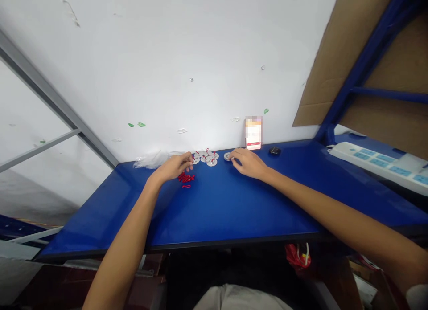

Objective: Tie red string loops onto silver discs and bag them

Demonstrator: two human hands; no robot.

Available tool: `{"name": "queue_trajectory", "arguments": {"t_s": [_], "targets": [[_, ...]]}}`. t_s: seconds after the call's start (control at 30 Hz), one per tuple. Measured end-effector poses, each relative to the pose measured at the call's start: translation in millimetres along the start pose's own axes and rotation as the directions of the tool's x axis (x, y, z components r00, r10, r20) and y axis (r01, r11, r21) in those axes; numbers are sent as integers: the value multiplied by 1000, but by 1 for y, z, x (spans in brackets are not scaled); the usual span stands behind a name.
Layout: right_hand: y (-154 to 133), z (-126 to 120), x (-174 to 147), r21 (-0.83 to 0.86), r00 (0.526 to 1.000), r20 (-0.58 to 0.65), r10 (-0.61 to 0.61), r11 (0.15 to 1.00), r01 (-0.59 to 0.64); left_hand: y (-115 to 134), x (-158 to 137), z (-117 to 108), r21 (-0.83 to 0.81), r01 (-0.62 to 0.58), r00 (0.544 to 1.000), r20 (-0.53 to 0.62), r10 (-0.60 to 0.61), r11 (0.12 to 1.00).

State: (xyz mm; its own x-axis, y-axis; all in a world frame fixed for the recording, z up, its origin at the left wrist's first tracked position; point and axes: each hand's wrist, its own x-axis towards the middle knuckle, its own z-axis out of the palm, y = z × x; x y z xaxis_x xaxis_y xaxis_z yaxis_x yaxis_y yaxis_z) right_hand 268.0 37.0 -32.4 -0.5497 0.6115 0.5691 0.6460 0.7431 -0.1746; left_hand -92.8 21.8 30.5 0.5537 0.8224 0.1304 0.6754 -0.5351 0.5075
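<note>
My left hand is closed, fingers curled together at the left edge of a heap of round whitish discs with red loops. Whatever it may hold is too small to make out. Just below its fingertips lies a small pile of red cord loops, with a single red loop apart in front. To the right, my right hand pinches the edge of another round whitish disc lying at the back of the blue table. Its fingertips partly cover that disc.
Clear plastic bags lie at the back left of the blue table. A lit phone leans on the white wall, with a small black object beside it. A white power strip stands at right by a blue frame.
</note>
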Motion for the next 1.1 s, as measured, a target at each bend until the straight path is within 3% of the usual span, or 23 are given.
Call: {"name": "queue_trajectory", "arguments": {"t_s": [0.13,0.3,0.53,0.63,0.77,0.87,0.97,1.1], "targets": [[21,7,-2,-59,999,-15,38,998,-39,0,6,8,43,-70,993,-93,74,997],[41,17,-5,-126,990,111,85,989,-71,3,14,25,-59,-114,986,-130,105,992],[35,7,0,-140,999,-52,0,990,-8,11,17,41,-218,-60,969,-245,4,974],[23,-2,0,-128,990,-137,38,990,-56,10,18,45,-311,-17,946,-313,-86,950],[6,-2,-2,84,989,-105,102,992,-94,11,20,48,-424,54,903,-365,-225,904],[-6,9,-3,400,978,-29,207,899,-178,15,22,52,-437,56,877,-407,-253,898],[-19,19,-3,637,963,50,266,734,-236,25,23,63,-458,-7,903,-384,-190,889],[-39,18,-4,724,960,54,274,651,-226,41,25,81,-483,-61,934,-336,-120,874]]}}
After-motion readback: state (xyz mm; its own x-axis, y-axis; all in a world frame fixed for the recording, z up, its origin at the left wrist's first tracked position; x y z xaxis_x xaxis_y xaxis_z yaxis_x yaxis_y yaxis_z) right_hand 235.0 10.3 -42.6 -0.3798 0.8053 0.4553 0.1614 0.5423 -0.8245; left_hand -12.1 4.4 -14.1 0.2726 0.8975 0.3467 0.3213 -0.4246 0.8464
